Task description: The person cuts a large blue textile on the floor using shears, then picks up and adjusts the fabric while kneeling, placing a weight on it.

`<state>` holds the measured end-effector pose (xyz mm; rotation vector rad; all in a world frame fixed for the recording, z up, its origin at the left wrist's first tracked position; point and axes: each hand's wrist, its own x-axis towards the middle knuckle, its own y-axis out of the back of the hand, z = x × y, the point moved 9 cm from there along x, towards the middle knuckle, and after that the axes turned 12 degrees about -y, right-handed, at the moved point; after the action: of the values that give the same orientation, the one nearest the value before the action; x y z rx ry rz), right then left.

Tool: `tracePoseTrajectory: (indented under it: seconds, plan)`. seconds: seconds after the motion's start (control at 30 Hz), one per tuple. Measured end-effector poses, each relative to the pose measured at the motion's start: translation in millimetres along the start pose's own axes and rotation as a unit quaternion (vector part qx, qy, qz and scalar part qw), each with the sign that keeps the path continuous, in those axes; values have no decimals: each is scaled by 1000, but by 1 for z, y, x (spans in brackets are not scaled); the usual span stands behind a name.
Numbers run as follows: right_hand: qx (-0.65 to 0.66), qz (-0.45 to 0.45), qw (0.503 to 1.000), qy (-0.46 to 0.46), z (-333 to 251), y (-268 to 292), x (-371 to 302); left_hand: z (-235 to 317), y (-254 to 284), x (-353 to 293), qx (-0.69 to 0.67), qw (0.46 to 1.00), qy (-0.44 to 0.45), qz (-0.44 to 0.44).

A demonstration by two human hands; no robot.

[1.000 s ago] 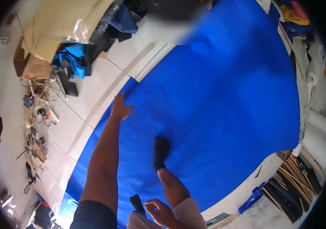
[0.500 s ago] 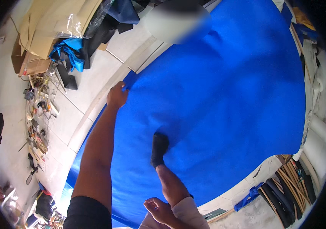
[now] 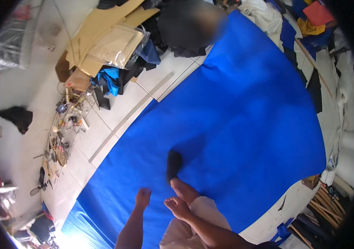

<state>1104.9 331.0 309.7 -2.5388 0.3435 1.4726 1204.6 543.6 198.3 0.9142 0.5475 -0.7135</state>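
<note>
A large blue sheet of fabric [image 3: 226, 124] lies spread over the tiled floor, with soft ripples across it. My left hand [image 3: 143, 198] hangs above its near part, apart from the cloth as far as I can see; blur hides how its fingers are set. Close to my bent knee, my right hand [image 3: 178, 207] has its fingers curled in, with nothing visible in them. My foot in a black sock [image 3: 174, 165] stands on the sheet. Along the sheet's left edge, a long flat pale strip [image 3: 131, 118] lies on the tiles.
Another person [image 3: 189, 25], blurred, is at the sheet's far end. Small tools and scraps [image 3: 61, 145] line the left wall, below cardboard [image 3: 102, 37] and a bright blue cloth [image 3: 110, 81]. Wooden sticks [image 3: 328, 205] and rolls lie at the right.
My left hand has let go of the sheet's left edge and drawn back toward my body. My right hand stays near my knee. The view has shifted.
</note>
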Motion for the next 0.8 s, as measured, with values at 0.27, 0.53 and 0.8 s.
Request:
tracePoseTrajectory:
  seconds: [0.27, 0.53, 0.8]
  plan:
    - [-3, 13, 977, 211, -23, 123, -143, -123, -96, -475, 300, 942, -116, -90]
    - [-443, 100, 886, 95, 62, 284, -229, -53, -223, -615, 228, 956, -166, -77]
    - [-494, 115, 858, 86, 127, 412, -278, 53, -320, -600, -168, 978, -79, 91]
